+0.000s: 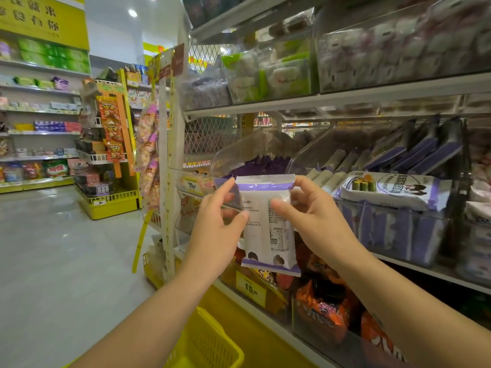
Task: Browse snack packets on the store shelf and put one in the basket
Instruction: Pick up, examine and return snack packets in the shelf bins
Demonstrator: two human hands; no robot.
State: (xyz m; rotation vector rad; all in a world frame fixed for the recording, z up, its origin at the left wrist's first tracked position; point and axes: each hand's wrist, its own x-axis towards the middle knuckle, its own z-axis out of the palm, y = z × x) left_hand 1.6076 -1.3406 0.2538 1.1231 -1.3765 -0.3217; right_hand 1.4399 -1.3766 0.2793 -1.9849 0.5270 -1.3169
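I hold a white snack packet [268, 224] with purple bands upright in front of the shelf, its printed back facing me. My left hand [218, 229] pinches its left edge, thumb on the front. My right hand [310, 216] grips its right side, thumb across the print. Below, under my left forearm, hangs the yellow plastic basket [210, 343]. Behind the packet, clear bins [385, 227] on the middle shelf hold more purple-and-white packets [388, 189].
The shelf unit runs along my right, with orange packets [321, 306] in bins on the lower shelf and a yellow price tag [249, 288]. An aisle of pale floor [53, 248] opens on the left, with a yellow display stand [109, 155] and far shelves beyond.
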